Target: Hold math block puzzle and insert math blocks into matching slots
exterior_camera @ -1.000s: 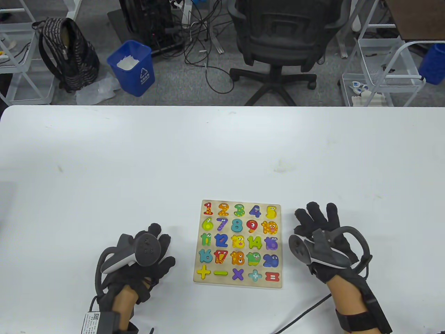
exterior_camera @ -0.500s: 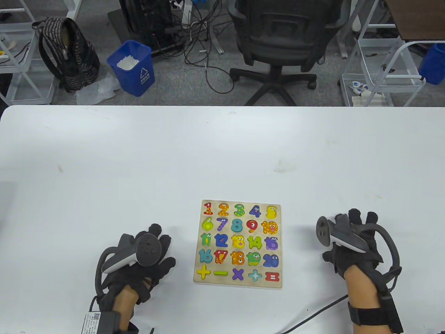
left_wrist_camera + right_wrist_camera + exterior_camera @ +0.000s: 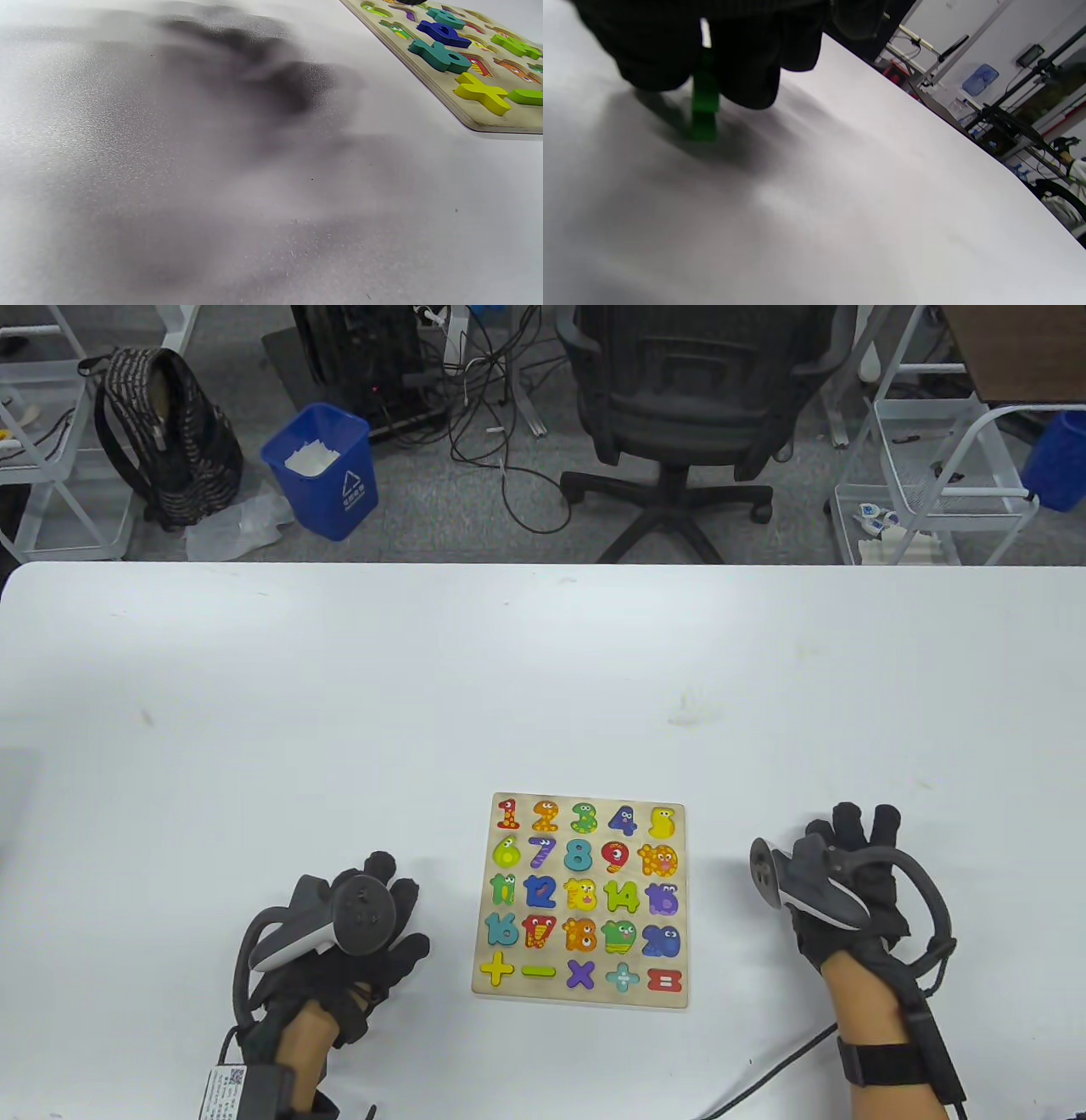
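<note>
The wooden math puzzle board (image 3: 585, 998) lies flat on the white table, near the front. Colourful number and sign blocks sit in its slots, among them the yellow plus (image 3: 496, 968) and the red equals (image 3: 664, 980). My left hand (image 3: 377, 929) rests on the table left of the board with fingers spread, apart from it. My right hand (image 3: 848, 857) is right of the board, turned on its edge, clear of it. In the right wrist view its fingers (image 3: 746, 63) hang to the table with a small green strip (image 3: 704, 106) among them; what it is I cannot tell.
The white table (image 3: 509, 687) stretches wide behind the board. A cable (image 3: 764, 1069) runs from my right wrist to the front edge. The left wrist view shows the board's near corner (image 3: 471, 120) with the yellow plus (image 3: 481, 91).
My right hand lifted off its flat rest beside the board, turned on edge and moved right, then came slightly back left. The left hand and the board stayed still.
</note>
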`<move>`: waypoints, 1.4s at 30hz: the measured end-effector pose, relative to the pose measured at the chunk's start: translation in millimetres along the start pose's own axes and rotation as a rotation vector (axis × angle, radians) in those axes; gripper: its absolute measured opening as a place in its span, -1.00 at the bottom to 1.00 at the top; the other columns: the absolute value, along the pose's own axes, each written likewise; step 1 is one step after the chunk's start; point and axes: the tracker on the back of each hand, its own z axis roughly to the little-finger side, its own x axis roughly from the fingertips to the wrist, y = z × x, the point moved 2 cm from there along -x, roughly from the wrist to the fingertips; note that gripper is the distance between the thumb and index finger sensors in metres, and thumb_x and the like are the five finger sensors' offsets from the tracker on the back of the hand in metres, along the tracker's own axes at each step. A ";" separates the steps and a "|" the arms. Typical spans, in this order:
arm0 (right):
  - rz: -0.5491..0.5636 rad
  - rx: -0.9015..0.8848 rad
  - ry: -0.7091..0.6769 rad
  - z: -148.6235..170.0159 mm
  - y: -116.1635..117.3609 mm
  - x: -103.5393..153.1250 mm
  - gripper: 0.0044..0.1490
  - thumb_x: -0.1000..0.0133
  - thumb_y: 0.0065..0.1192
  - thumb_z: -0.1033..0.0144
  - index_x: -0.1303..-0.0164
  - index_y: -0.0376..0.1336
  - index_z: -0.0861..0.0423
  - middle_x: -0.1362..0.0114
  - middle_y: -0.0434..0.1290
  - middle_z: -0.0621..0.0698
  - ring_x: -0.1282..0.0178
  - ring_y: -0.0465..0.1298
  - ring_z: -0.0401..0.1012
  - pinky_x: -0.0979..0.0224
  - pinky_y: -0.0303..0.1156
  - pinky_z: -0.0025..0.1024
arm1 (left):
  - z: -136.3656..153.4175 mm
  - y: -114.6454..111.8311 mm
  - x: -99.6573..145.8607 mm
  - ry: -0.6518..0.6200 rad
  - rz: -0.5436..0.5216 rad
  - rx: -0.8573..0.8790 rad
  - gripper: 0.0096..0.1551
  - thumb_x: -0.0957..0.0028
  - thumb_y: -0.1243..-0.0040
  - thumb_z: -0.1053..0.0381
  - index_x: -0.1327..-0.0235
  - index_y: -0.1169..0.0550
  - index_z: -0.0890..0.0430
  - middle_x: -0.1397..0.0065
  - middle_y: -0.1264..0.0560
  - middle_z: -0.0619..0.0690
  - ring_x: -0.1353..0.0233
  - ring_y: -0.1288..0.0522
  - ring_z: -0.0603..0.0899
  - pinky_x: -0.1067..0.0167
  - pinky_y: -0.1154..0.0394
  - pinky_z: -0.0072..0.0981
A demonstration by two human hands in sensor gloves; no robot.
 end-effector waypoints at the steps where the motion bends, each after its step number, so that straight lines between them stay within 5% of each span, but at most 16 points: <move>1: 0.009 0.001 -0.013 -3.0 -1.0 0.1 -0.38 -0.07 0.26 -0.23 -0.07 0.38 0.03 -0.70 0.19 -0.10 -0.76 -0.03 0.13 -0.57 -0.24 0.47 | 0.0 0.0 0.0 0.001 0.001 0.000 -0.12 -0.20 0.32 -0.50 -0.68 0.15 -0.19 -0.64 0.52 -0.15 -0.72 0.28 0.29 -0.55 0.14 0.30; 8: 0.027 -0.054 -0.083 -17.0 -4.0 0.1 -0.33 -0.05 0.16 -0.27 -0.06 0.39 0.05 -0.70 0.21 -0.10 -0.75 -0.01 0.12 -0.58 -0.24 0.47 | -0.3 -0.1 0.0 0.003 0.006 -0.003 -0.13 -0.20 0.31 -0.50 -0.68 0.14 -0.19 -0.64 0.52 -0.15 -0.72 0.28 0.29 -0.55 0.14 0.30; 12: 0.014 -0.132 -0.094 -8.6 -9.4 5.7 -0.38 -0.12 0.13 -0.22 -0.22 0.35 -0.02 -0.72 0.17 -0.09 -0.76 -0.05 0.12 -0.57 -0.27 0.48 | 0.0 0.1 0.1 0.002 0.003 0.003 -0.13 -0.20 0.32 -0.50 -0.68 0.14 -0.19 -0.64 0.51 -0.15 -0.72 0.28 0.29 -0.55 0.14 0.30; 15: -0.069 -0.105 -0.077 -0.3 -7.0 9.0 -0.23 -0.19 0.13 -0.10 -0.58 0.03 -0.13 -0.81 -0.08 -0.07 -0.77 -0.19 0.14 -0.55 -0.33 0.49 | 0.3 0.0 0.2 0.005 0.003 0.001 -0.14 -0.21 0.32 -0.48 -0.68 0.14 -0.19 -0.64 0.52 -0.15 -0.72 0.28 0.29 -0.55 0.14 0.30; 20: -0.219 -0.070 -0.103 0.5 9.4 5.9 -0.02 -0.17 0.26 -0.02 -0.65 -0.21 -0.23 -0.82 -0.32 -0.11 -0.76 -0.31 0.13 -0.54 -0.38 0.48 | -0.3 0.2 0.5 0.007 0.003 -0.013 -0.14 -0.21 0.31 -0.47 -0.68 0.14 -0.19 -0.64 0.52 -0.15 -0.72 0.28 0.29 -0.55 0.14 0.30; 38: -0.096 -0.197 -0.200 -6.7 10.0 -0.5 -0.14 -0.10 0.24 -0.18 -0.55 0.08 -0.07 -0.80 -0.05 -0.08 -0.76 -0.04 0.11 -0.61 -0.19 0.44 | -0.2 -0.2 0.6 0.002 -0.002 -0.006 -0.13 -0.20 0.31 -0.49 -0.68 0.14 -0.18 -0.64 0.52 -0.15 -0.72 0.28 0.29 -0.55 0.14 0.30; 42: -0.213 -0.228 -0.179 0.2 16.5 0.6 0.03 -0.04 0.30 -0.22 -0.64 -0.04 -0.08 -0.83 -0.17 -0.06 -0.77 -0.12 0.14 -0.60 -0.22 0.46 | -0.4 -0.4 0.4 0.001 0.001 -0.008 -0.13 -0.20 0.31 -0.49 -0.68 0.14 -0.18 -0.64 0.52 -0.15 -0.72 0.28 0.29 -0.55 0.14 0.30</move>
